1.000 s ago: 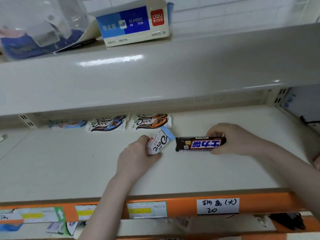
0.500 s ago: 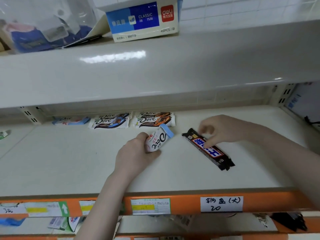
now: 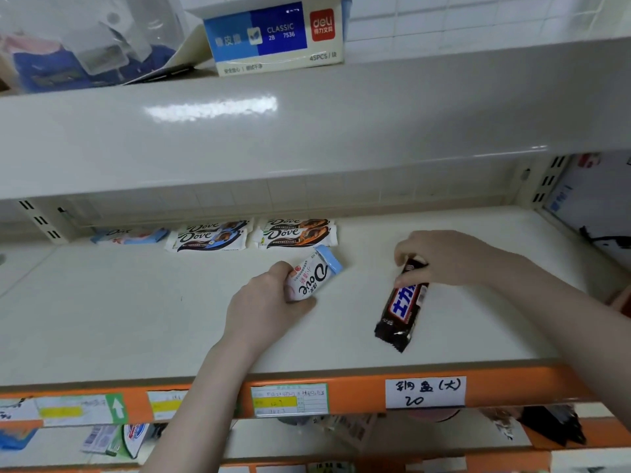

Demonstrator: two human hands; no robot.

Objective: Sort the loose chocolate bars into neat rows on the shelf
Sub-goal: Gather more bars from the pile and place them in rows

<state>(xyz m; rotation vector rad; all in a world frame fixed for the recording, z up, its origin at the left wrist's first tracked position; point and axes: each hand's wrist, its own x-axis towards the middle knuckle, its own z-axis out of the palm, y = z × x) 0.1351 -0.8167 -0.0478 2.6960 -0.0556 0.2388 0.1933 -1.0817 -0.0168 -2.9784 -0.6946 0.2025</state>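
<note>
Head view, looking down into a cream shelf [image 3: 136, 319] with an orange front edge.

Left hand [image 3: 263, 305]: fingers curled round a white and light-blue Dove bar [image 3: 312, 276], gripped at its near end. The bar's far end points up and to the right, toward the back of the shelf. Whether it touches the shelf surface cannot be told.

Right hand [image 3: 444, 257]: thumb and fingertips pinch the far end of a dark brown Snickers bar [image 3: 403, 307]. The bar runs near-lengthwise front to back, its near end angled slightly left toward the shelf edge. It appears to lie on the shelf, well right of the left hand.

Back of shelf, in a row along the rear wall:
- a light-blue Dove pack [image 3: 131, 235], leftmost, partly under the upper shelf's shadow;
- blue-marked Dove bars [image 3: 208, 237], two, one behind the other;
- orange-marked Dove bars [image 3: 297, 233], two, one behind the other, just beside the blue-marked pair.

Front edge: a handwritten white label [image 3: 425, 392] reading "20", and printed price tags [image 3: 290, 399] to its left.

Upper shelf: a blue and white eraser box [image 3: 273, 35] marked "CLASSIC".
</note>
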